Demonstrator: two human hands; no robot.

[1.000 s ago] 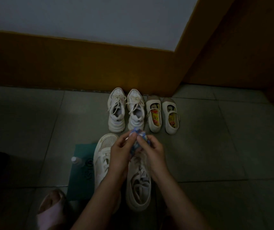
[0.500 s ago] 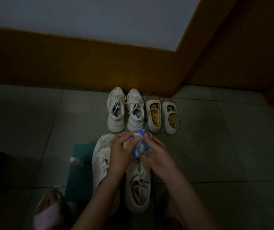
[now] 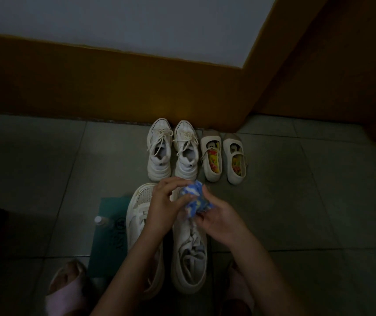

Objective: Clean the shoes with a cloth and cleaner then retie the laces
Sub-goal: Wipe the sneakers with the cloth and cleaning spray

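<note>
Head view, your left hand and right hand both gripping a bunched blue cloth, above white sneakers, small bottle just beside them

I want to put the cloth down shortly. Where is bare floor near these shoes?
Bare tiles lie right of the near sneakers, this side of the strap shoes, and left of the green mat and bottle. The middle is crowded: laced sneakers and strap shoes by the wall, near sneakers close behind them, left hand and right hand holding the cloth.
</note>
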